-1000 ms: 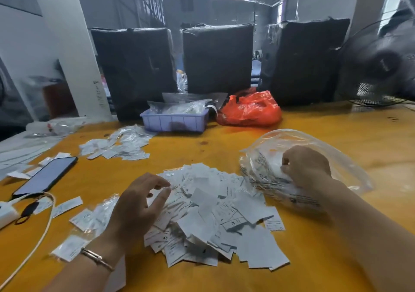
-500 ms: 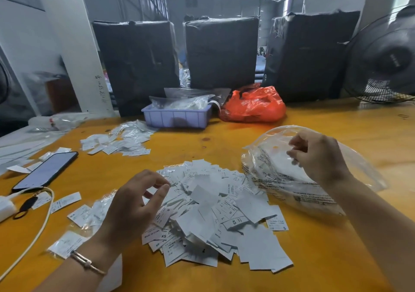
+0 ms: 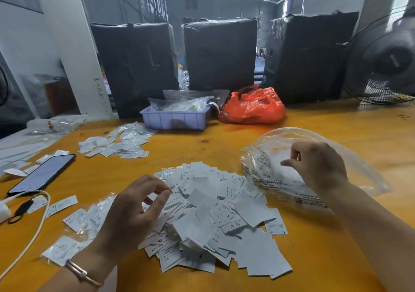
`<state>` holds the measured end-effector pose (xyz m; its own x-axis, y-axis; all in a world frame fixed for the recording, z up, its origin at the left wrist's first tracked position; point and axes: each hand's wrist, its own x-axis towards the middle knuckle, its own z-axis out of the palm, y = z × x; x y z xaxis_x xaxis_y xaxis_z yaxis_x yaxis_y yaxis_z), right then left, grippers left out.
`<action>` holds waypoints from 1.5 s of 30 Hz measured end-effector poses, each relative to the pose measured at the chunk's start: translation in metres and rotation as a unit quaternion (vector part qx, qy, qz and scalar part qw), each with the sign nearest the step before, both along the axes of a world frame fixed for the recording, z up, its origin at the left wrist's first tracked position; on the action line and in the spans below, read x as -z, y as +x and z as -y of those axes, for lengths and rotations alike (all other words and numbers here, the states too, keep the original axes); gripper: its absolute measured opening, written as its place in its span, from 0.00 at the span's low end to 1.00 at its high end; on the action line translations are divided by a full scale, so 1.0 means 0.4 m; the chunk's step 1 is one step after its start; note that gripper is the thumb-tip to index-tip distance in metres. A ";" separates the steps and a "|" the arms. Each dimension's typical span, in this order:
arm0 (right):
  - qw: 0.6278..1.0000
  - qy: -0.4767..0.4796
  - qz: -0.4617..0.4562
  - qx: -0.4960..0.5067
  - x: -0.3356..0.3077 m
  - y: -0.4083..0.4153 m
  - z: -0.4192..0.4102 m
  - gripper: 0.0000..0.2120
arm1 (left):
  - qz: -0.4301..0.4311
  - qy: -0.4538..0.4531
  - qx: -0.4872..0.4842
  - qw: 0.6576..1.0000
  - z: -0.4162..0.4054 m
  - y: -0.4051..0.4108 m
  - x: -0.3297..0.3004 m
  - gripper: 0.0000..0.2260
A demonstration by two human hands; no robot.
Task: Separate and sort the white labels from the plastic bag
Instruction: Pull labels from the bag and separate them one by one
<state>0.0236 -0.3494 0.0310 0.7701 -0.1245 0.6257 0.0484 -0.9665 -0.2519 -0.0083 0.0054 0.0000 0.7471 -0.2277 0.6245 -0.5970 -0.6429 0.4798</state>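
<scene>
A heap of white labels with size prints lies on the orange table in front of me. My left hand hovers over the heap's left side, fingers loosely curled, thumb and forefinger close together with nothing visible between them. A clear plastic bag with printed text lies to the right of the heap, its mouth gaping. My right hand is raised over the bag, fingers loosely curled, forefinger pointing left, nothing visible in it.
A second spread of labels lies at the far left. A phone and white cable lie at the left edge. A lilac tray, red bag, black bundles and a fan line the back.
My right hand has lifted out of the clear bag, which it pressed into a second ago, and its fingers have loosened. My left hand has risen slightly off the heap.
</scene>
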 end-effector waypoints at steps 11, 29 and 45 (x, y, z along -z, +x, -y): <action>0.976 0.028 0.207 -0.069 -0.057 -0.045 -0.014 0.05 | -0.016 0.006 -0.007 1.000 0.007 -0.001 0.001 0.07; 0.767 0.416 -0.220 -0.437 0.001 -0.095 -0.246 0.08 | -0.319 -0.094 0.179 0.926 0.097 -0.019 -0.086 0.07; 0.911 -0.133 -0.313 -0.234 -0.026 -0.108 -0.171 0.10 | -0.233 -0.180 0.100 0.950 0.073 -0.028 -0.037 0.10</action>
<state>-0.0196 -0.2809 0.0415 0.9162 0.4008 0.0051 0.3979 -0.9078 -0.1327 -0.0195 -0.0239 0.0149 0.9255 -0.2292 0.3014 -0.3595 -0.2825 0.8893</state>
